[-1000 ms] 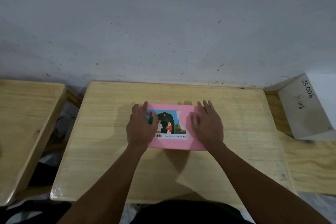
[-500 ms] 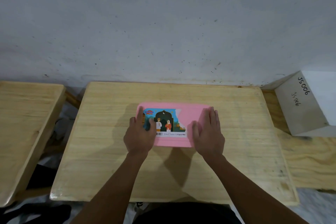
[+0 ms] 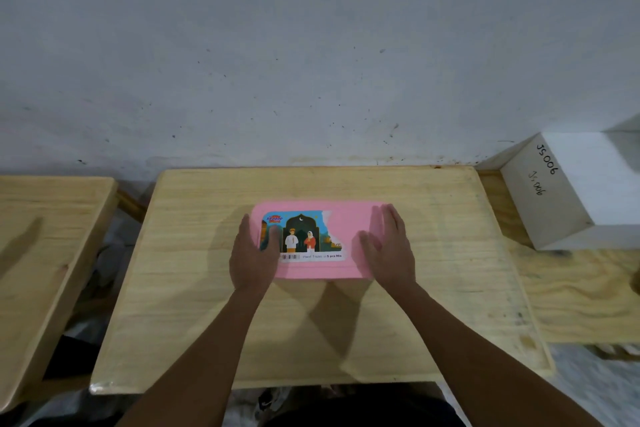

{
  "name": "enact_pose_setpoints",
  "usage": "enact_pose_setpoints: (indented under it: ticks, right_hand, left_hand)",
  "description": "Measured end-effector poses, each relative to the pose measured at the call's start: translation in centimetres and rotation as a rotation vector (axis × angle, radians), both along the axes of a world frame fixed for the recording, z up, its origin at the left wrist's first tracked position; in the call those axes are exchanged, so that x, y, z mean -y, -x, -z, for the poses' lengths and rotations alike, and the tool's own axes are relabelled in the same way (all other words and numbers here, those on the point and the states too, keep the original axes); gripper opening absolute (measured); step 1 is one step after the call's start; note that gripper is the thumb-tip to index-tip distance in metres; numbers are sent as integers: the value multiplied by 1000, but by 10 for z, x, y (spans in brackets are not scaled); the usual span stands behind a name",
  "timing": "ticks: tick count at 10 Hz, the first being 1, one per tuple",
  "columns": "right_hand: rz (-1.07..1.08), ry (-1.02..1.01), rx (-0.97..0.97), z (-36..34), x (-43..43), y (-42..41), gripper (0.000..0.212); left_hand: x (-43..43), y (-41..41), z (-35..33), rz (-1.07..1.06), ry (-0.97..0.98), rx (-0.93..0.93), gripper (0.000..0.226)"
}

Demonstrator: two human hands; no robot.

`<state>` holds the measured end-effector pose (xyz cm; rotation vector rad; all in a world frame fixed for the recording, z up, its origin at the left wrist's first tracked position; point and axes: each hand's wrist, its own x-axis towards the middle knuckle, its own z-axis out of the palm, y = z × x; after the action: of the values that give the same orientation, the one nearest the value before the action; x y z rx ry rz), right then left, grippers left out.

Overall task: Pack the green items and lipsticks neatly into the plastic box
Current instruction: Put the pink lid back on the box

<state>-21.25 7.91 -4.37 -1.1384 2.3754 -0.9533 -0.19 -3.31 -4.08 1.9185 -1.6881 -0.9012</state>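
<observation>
A pink plastic box [image 3: 343,236] lies flat in the middle of the wooden table [image 3: 311,329], its lid on and a colourful picture label across the left part of the top. My left hand [image 3: 252,256] clasps the box's left end, thumb resting on the label. At the right end, my right hand [image 3: 391,250] lies against the side with its thumb on the lid. Both hands have straight fingers pointing away from me. No green items or lipsticks are visible; the lid hides the inside.
A white box [image 3: 575,191] marked "JS006" stands to the right on a lower plywood board [image 3: 581,298]. Another wooden table [image 3: 45,236] sits to the left across a gap. A grey wall runs right behind the table.
Both hands have slid outward from the top of the lid to the box's two ends. The box sits a little farther from me than a second ago.
</observation>
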Motion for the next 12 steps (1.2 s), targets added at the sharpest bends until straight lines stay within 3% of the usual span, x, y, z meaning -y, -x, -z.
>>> enact_pose_setpoints:
  ticks: [1, 3, 8, 9, 11, 12]
  right_hand:
    - [107, 80, 474, 3, -7, 13, 43]
    - [149, 87, 672, 0, -4, 17, 29]
    - [119, 10, 697, -27, 74, 89, 31]
    - [105, -46, 560, -17, 87, 97, 9]
    - [127, 16, 678, -16, 98, 89, 27]
    - [175, 51, 681, -13, 103, 88, 17]
  left_hand:
    - [8, -2, 2, -91, -153, -121, 47]
    - [10, -1, -5, -144, -227, -182, 50]
    - [90, 73, -28, -124, -250, -254, 37]
    - [99, 78, -27, -120, -257, -228, 34]
    - [111, 75, -21, -125, -270, -225, 37]
    - [114, 75, -18, -114, -271, -246, 37]
